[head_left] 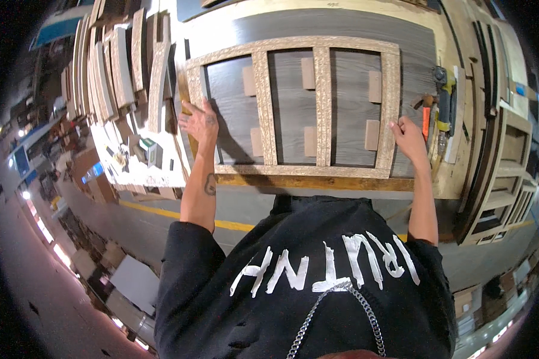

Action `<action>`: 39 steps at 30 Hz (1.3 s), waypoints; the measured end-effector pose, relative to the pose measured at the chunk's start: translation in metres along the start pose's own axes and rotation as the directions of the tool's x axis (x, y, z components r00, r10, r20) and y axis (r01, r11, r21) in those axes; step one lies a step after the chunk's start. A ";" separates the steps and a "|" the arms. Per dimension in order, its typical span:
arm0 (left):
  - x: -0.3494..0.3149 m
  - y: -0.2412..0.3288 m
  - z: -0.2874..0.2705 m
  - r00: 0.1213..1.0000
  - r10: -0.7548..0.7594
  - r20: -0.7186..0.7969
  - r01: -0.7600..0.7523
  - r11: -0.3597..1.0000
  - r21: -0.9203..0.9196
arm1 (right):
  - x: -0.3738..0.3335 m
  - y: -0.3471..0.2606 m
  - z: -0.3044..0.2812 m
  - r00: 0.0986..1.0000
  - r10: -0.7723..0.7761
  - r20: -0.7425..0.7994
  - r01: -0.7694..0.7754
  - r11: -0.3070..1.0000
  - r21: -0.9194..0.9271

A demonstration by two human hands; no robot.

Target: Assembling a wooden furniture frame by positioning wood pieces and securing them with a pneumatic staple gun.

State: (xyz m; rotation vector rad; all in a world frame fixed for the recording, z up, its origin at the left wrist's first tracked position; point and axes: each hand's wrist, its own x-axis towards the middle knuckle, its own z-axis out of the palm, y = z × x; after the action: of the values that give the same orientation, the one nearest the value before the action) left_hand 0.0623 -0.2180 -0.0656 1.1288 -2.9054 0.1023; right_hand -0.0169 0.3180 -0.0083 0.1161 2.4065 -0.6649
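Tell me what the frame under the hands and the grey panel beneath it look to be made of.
Frame: likely raw chipboard or strand board, given its speckled tan, flaky, unfinished surface. Grey panel: probably laminate or veneered board, with smooth matte grey and faint wood-grain streaks; its core is not visible. The left hand and right hand rest on the frame's side rails.

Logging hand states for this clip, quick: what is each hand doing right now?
Left hand: open, fingers spread, resting flat on the left side of the chipboard frame.
Right hand: fingers curled on the frame's right side rail; firm grip cannot be told.
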 end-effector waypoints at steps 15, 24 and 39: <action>0.003 0.000 -0.002 0.993 -0.061 0.097 0.071 0.993 -0.098 | 0.024 0.010 -0.005 0.978 -0.061 0.197 0.068 0.997 -0.026; 0.002 -0.004 0.002 0.999 -0.012 0.030 0.015 0.996 -0.084 | 0.024 0.010 -0.005 0.984 -0.040 0.175 0.055 0.995 -0.081; 0.001 -0.009 0.011 1.000 0.004 -0.020 -0.006 0.998 -0.064 | 0.028 0.014 -0.007 0.978 -0.073 0.197 0.086 0.995 -0.059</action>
State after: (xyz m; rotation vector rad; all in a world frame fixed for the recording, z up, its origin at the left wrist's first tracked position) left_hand 0.0672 -0.2261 -0.0756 1.1040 -2.8719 0.0201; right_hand -0.0398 0.3317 -0.0266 -0.0711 2.2509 -0.6008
